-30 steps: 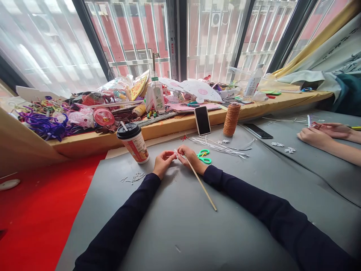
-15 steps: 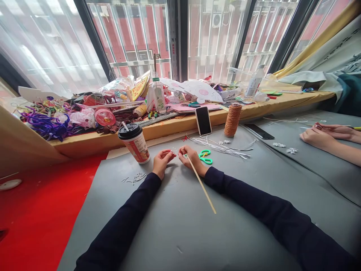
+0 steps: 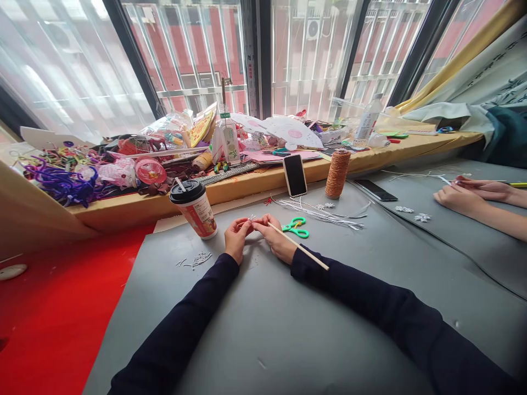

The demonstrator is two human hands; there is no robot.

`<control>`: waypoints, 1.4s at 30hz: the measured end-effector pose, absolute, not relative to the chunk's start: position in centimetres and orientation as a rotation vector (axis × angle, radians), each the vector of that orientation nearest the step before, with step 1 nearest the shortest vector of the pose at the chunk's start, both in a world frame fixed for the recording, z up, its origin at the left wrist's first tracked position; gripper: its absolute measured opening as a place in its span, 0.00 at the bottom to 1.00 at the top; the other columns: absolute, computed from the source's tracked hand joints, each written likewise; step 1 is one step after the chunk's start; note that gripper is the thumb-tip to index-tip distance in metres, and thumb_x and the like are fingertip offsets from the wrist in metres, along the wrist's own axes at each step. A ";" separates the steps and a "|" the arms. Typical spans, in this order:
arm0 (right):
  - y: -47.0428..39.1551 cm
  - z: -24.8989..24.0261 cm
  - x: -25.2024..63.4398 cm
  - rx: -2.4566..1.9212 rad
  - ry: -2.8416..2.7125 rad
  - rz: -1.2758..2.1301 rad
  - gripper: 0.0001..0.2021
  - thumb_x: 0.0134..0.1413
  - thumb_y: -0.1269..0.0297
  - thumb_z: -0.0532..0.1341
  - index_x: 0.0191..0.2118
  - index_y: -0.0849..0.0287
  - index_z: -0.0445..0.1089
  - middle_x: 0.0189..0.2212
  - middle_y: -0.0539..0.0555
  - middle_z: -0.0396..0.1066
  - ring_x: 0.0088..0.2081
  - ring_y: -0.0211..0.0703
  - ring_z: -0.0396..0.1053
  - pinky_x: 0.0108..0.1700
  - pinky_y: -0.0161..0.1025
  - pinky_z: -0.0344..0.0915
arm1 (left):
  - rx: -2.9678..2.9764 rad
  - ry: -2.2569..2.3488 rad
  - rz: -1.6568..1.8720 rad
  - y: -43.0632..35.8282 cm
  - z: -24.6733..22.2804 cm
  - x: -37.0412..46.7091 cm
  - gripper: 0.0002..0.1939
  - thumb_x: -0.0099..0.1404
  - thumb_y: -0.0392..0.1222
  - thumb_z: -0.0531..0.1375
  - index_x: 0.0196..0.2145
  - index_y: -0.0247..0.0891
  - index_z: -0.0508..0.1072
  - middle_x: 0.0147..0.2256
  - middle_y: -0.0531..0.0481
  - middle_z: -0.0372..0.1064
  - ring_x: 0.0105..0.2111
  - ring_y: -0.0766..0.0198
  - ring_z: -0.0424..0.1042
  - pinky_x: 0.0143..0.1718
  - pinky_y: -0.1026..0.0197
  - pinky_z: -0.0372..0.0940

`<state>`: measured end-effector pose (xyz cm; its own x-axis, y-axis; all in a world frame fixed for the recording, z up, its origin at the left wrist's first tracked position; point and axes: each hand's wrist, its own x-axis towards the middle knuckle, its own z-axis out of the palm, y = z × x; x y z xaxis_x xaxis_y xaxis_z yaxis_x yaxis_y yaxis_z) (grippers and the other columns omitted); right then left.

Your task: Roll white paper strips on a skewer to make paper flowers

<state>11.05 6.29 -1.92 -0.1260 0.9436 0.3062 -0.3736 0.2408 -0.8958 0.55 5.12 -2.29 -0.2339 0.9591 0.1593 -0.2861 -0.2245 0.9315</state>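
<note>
My left hand (image 3: 236, 240) pinches a small white piece of cord (image 3: 252, 218) between thumb and fingers. Touching the same piece from the other side, my right hand (image 3: 275, 237) is closed and also holds a thin wooden stick (image 3: 302, 249), which slants down over the right sleeve. Green-handled scissors (image 3: 297, 226) lie just right of my right hand. Short white cord pieces (image 3: 198, 259) are scattered to the left of my left hand. Behind the scissors lies a bundle of long white cords (image 3: 325, 215).
A lidded paper cup (image 3: 196, 211) stands left of my hands. Behind are an upright phone (image 3: 295, 175) and a brown twine spool (image 3: 338, 174). At right, another person's hands (image 3: 465, 195) work near a flat phone (image 3: 375, 190) and white knotted pieces (image 3: 422, 218). The sill (image 3: 247, 184) is cluttered.
My hands have come together at the white piece. The stick in my right hand has swung up and right, from over the table to over the sleeve.
</note>
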 end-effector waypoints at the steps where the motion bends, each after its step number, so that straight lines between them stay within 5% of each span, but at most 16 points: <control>1: 6.2 -1.9 11.0 -0.649 -1.162 1.286 0.14 0.39 0.64 0.59 0.25 0.56 0.48 0.25 0.46 0.64 0.30 0.35 0.63 0.36 0.35 0.59 | 1.001 1.018 1.639 5.1 -2.3 0.6 0.14 0.50 0.43 0.62 0.33 0.33 0.68 0.32 0.48 0.69 0.32 0.67 0.71 0.43 0.55 0.64; 10: 7.3 -1.3 12.1 -0.829 -1.451 1.133 0.13 0.39 0.63 0.58 0.25 0.56 0.49 0.26 0.47 0.65 0.30 0.36 0.64 0.33 0.34 0.59 | 1.471 1.249 1.510 5.9 -2.1 -1.3 0.14 0.53 0.48 0.58 0.32 0.33 0.69 0.27 0.49 0.67 0.26 0.66 0.68 0.29 0.61 0.66; 20: 8.5 0.3 13.9 -0.983 -1.937 0.929 0.11 0.37 0.64 0.57 0.24 0.57 0.50 0.21 0.46 0.64 0.24 0.34 0.59 0.26 0.31 0.54 | 2.072 1.445 1.178 5.8 -0.9 -2.6 0.11 0.57 0.46 0.53 0.31 0.37 0.69 0.30 0.48 0.68 0.30 0.64 0.67 0.30 0.63 0.61; 31: 8.3 3.4 15.2 -0.867 -2.364 0.702 0.09 0.35 0.70 0.57 0.21 0.57 0.51 0.17 0.44 0.59 0.21 0.32 0.53 0.24 0.31 0.48 | 2.216 1.192 1.132 5.3 0.4 -2.6 0.07 0.52 0.44 0.58 0.25 0.40 0.73 0.24 0.50 0.68 0.23 0.65 0.65 0.24 0.65 0.60; 37: 8.2 4.2 15.5 -0.896 -2.276 0.800 0.10 0.32 0.72 0.59 0.20 0.58 0.54 0.17 0.45 0.63 0.22 0.33 0.56 0.25 0.32 0.49 | 2.216 1.195 1.130 4.9 0.8 -1.9 0.08 0.54 0.44 0.56 0.26 0.38 0.71 0.24 0.49 0.68 0.24 0.66 0.67 0.25 0.65 0.61; 42: 8.4 4.5 15.2 -0.809 -1.768 1.266 0.15 0.35 0.66 0.61 0.24 0.57 0.50 0.22 0.48 0.68 0.25 0.35 0.62 0.28 0.33 0.55 | 1.613 1.228 1.399 4.9 1.1 -1.1 0.12 0.56 0.48 0.55 0.31 0.35 0.67 0.26 0.49 0.66 0.25 0.65 0.68 0.25 0.64 0.64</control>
<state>15.16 8.44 4.48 -0.4767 0.8461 0.2385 0.0468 0.2953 -0.9542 -1.06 4.94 1.06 -0.0161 0.9372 0.3484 0.2241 -0.3362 0.9147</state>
